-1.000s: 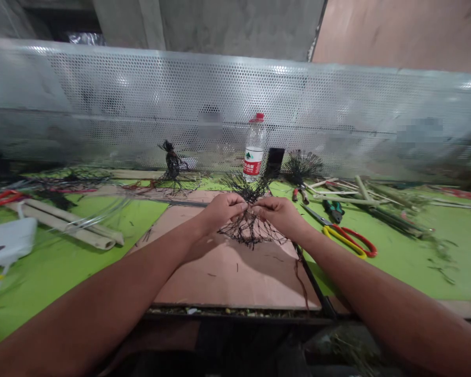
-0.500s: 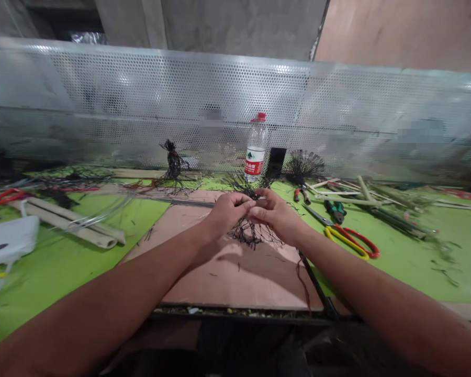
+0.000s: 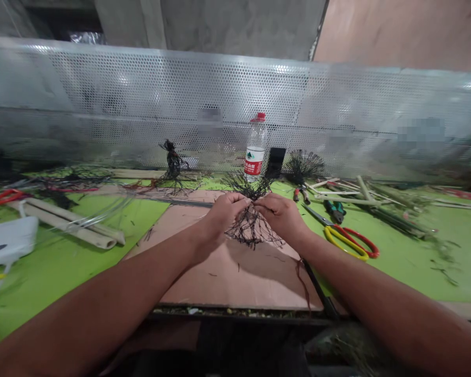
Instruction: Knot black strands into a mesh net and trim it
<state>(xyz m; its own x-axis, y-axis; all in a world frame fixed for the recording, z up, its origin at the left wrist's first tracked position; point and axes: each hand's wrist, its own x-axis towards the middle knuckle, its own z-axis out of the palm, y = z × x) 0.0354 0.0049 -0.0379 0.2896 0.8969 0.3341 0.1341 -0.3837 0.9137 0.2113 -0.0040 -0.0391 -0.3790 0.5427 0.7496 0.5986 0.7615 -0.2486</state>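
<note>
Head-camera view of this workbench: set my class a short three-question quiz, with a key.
1. True or false: the left hand and the right hand both hold the dark wiry bundle over the pink board.
2. Multiple choice: what colours are the handles of the scissors? A: all black. B: red and yellow. C: blue and white.
3. Fill in the blank: the plastic bottle beyond the hands has a ____ cap.

Key: 1 true; 2 B; 3 red.
</note>
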